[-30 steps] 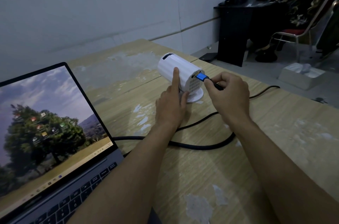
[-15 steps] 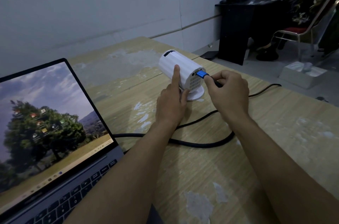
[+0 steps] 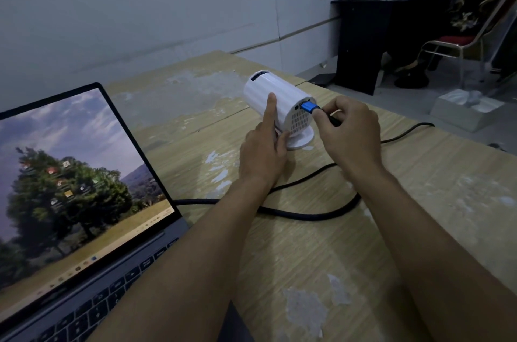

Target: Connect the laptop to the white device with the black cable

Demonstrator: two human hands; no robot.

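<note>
A white cylindrical device (image 3: 282, 95) stands on a round foot on the wooden table (image 3: 419, 201). My left hand (image 3: 263, 151) grips its left side, forefinger laid up along the barrel. My right hand (image 3: 349, 131) pinches the black cable's blue plug (image 3: 309, 107), whose tip sits at a port on the device's rear face. How deep it sits cannot be told. The black cable (image 3: 307, 215) loops across the table under my forearms and runs left to the open laptop (image 3: 78, 201), whose screen shows a tree wallpaper.
A thinner black lead (image 3: 405, 131) runs from behind my right hand off the table's right edge. Beyond the table stand a black desk (image 3: 361, 33), a metal chair (image 3: 458, 44) and a white box (image 3: 464, 109) on the floor. A wall lies close behind.
The blue plug has moved closer to the device's rear face, from just off it to touching the port. My left hand keeps its hold on the device.
</note>
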